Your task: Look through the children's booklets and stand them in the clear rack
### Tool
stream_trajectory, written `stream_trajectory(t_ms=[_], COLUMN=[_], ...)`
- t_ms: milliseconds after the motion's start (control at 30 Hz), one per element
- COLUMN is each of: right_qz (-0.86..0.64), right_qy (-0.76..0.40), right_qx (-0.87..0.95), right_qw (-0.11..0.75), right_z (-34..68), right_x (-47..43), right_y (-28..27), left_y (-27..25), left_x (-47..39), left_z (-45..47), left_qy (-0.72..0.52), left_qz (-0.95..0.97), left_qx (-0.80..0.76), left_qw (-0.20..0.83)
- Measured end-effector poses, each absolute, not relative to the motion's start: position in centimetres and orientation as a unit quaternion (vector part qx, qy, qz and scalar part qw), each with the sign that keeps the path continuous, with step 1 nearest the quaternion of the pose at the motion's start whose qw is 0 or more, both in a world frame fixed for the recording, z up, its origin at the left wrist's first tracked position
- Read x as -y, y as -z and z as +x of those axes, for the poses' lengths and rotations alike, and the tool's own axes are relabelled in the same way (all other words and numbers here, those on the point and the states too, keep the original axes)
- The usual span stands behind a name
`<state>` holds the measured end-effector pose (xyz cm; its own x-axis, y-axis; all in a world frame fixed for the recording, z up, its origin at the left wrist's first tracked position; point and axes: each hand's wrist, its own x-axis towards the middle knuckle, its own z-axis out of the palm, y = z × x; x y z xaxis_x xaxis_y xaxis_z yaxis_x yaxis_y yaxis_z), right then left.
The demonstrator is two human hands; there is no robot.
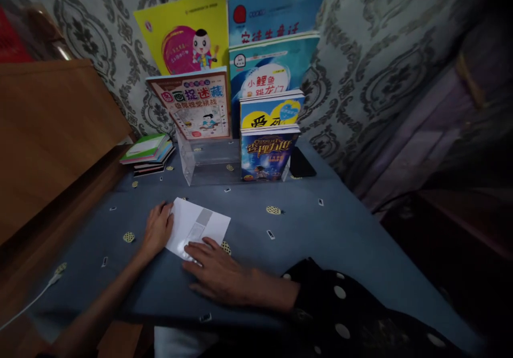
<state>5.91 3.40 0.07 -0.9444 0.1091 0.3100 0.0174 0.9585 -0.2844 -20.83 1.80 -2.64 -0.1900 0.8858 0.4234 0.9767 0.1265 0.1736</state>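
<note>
A white booklet (pixel 216 223) with a grey strip across it lies at a slant on the blue tablecloth. Its surface shines near the lower edge. My left hand (pixel 157 230) grips the booklet's left edge, with the fingers bent. On the lower right part of the booklet rests my right hand (pixel 216 272), palm down, its fingers spread and stretched out. What lies under the right palm is hidden.
Behind the booklet, a clear acrylic stand (pixel 208 173) holds several upright children's books (pixel 200 107). A small stack of books (pixel 148 152) sits to its left, a black flat object (pixel 301 163) to its right. A wooden panel (pixel 52 133) borders the left side; a white cable (pixel 32 302) lies nearby.
</note>
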Motion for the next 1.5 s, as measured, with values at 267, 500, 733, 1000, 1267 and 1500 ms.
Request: stream_trajectory(t_ms=[267, 500, 733, 1000, 1267, 1500], right_qz=[-0.157, -0.204, -0.237, -0.252, -0.248, -0.239], right_qy=[-0.175, -0.154, -0.181, -0.163, -0.157, -0.156], right_qx=[0.959, 0.946, 0.923, 0.925, 0.928, 0.93], right_qw=[0.156, 0.2, 0.243, 0.234, 0.23, 0.233], right_z=[10.2, 14.6, 15.0, 14.8, 14.6, 14.4], right_x=[-6.0, -8.6, -9.4, -9.1, -8.9, -9.0], right_y=[-0.5, 0.9, 1.3, 1.1, 0.9, 1.1], left_y=[1.1, -0.2, 0.3, 1.3, 1.4, 1.7], left_x=[-0.9, -0.9, -1.7, -3.0, -4.5, -6.1], left_z=[-14.0, -10.2, -10.0, -10.4, -9.5, -7.9], left_qy=[0.202, 0.15, 0.093, 0.084, 0.087, 0.115], left_qz=[-0.678, -0.719, -0.709, -0.721, -0.737, -0.768], left_qx=[0.702, 0.674, 0.692, 0.679, 0.664, 0.627], left_qw=[0.087, 0.074, 0.103, 0.112, 0.087, 0.056])
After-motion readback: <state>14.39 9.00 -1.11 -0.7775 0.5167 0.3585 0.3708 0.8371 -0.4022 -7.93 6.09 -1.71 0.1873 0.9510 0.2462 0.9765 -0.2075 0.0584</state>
